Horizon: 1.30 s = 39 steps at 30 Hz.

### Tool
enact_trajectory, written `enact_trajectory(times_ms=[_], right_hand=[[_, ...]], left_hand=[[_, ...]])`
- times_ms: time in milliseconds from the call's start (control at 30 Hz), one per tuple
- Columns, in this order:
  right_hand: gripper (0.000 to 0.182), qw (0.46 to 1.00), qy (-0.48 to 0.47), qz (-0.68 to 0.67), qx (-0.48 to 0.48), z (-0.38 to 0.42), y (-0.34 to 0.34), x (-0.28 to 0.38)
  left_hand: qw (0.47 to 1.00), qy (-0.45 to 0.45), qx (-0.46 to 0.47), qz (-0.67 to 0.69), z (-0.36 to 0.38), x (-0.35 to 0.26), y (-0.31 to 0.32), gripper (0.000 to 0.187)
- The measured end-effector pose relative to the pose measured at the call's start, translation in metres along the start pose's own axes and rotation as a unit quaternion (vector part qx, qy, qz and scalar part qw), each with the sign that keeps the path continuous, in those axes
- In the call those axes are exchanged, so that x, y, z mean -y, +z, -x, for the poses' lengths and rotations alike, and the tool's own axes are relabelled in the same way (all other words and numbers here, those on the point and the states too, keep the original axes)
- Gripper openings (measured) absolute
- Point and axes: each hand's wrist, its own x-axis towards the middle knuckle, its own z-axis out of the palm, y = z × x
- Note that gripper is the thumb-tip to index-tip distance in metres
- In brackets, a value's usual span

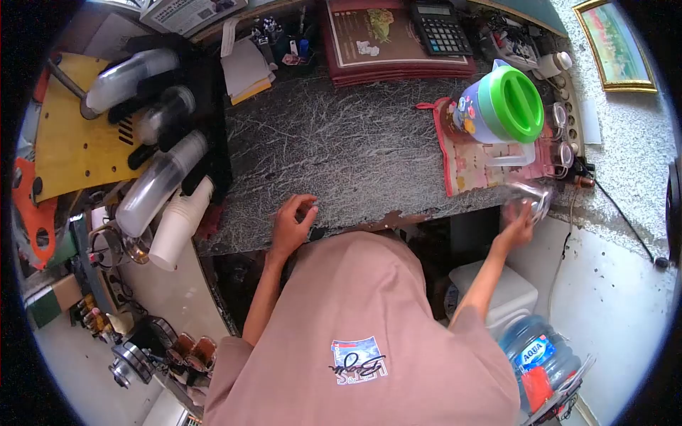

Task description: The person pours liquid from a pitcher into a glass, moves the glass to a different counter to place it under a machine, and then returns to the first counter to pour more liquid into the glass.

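Note:
My right hand (518,226) is closed around a clear glass mug (534,197) at the front right edge of the dark, scratched table (334,142). The mug is slightly blurred, and my fingers hide part of it. Just behind it lies a pink patterned cloth (462,170), bearing a pitcher (486,106) with a bright green lid. My left hand (293,221) rests at the table's front edge, fingers loosely bent and apart, with nothing in it.
Stacked plastic cups (160,184) and paper cups (181,224) stick out at left by a yellow panel (71,135). Menu folders (369,42) and a calculator (440,28) lie at the back. Two glass jars (563,156) stand right; a water bottle (536,348) is below.

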Motion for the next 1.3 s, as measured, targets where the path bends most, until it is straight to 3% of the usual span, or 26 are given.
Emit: enact_trajectory(times_ms=[167,233,267,300,333,367,433,467,533,600,667,900,967,1100,1167,1200,1267,1300], right_hand=[[0.067,0.953,0.219,-0.104,0.184,0.113,-0.031,0.008],[0.065,0.851,0.339,-0.201,0.348,0.138,-0.025,-0.013],[0.059,0.852,0.384,-0.215,0.284,0.170,0.008,0.016],[0.055,0.815,0.431,-0.219,0.318,0.183,0.023,-0.002],[0.059,0.740,0.495,-0.257,0.376,0.194,0.042,0.004],[0.068,0.680,0.552,-0.221,0.430,0.206,0.061,0.025],[0.076,0.606,0.604,-0.183,0.485,0.232,0.100,0.046],[0.078,0.571,0.632,-0.174,0.495,0.246,0.117,0.046],[0.081,0.549,0.643,-0.165,0.508,0.272,0.144,0.027],[0.084,0.525,0.652,-0.150,0.525,0.287,0.164,0.017],[0.087,0.454,0.672,-0.164,0.562,0.296,0.176,0.014],[0.094,0.424,0.681,-0.150,0.578,0.305,0.186,0.015],[0.084,0.403,0.698,-0.142,0.575,0.304,0.186,0.015],[0.082,0.424,0.663,-0.092,0.610,0.292,0.180,0.029],[0.079,0.456,0.550,0.059,0.697,0.281,0.170,0.029],[0.071,0.507,0.483,0.107,0.706,0.270,0.164,0.036],[0.056,0.625,0.352,0.110,0.688,0.240,0.148,0.037],[0.045,0.733,0.251,0.088,0.626,0.222,0.136,0.046]], left_hand=[[0.996,0.027,0.057,0.055,-0.017,-0.018,0.021,0.021],[0.969,0.009,0.156,0.189,-0.024,-0.016,0.031,0.036],[0.970,0.013,0.158,0.186,-0.025,-0.024,0.034,0.036],[0.950,0.017,0.166,0.263,-0.026,-0.037,0.035,0.055],[0.924,0.022,0.172,0.339,-0.027,-0.045,0.034,0.075],[0.926,0.026,0.172,0.336,-0.029,-0.049,0.032,0.075],[0.916,0.085,0.128,0.369,-0.031,-0.053,0.027,0.094],[0.918,0.087,0.127,0.366,-0.033,-0.051,0.023,0.094],[0.910,0.098,0.022,0.402,-0.043,-0.043,0.012,0.093],[0.921,0.087,0.021,0.380,-0.054,-0.038,-0.008,0.092],[0.926,0.047,0.016,0.375,-0.062,-0.036,-0.019,0.090],[0.938,0.003,0.007,0.346,-0.081,-0.020,-0.032,0.086],[0.935,-0.018,0.011,0.354,-0.083,-0.014,-0.032,0.085],[0.948,-0.002,0.032,0.316,-0.089,-0.015,-0.034,0.087],[0.950,0.007,-0.015,0.313,-0.083,-0.024,-0.032,0.087],[0.948,0.008,-0.009,0.317,-0.078,-0.025,-0.027,0.087],[0.957,-0.022,-0.195,0.215,-0.067,-0.023,-0.018,0.077],[0.956,-0.023,-0.193,0.220,-0.058,-0.017,-0.017,0.077]])
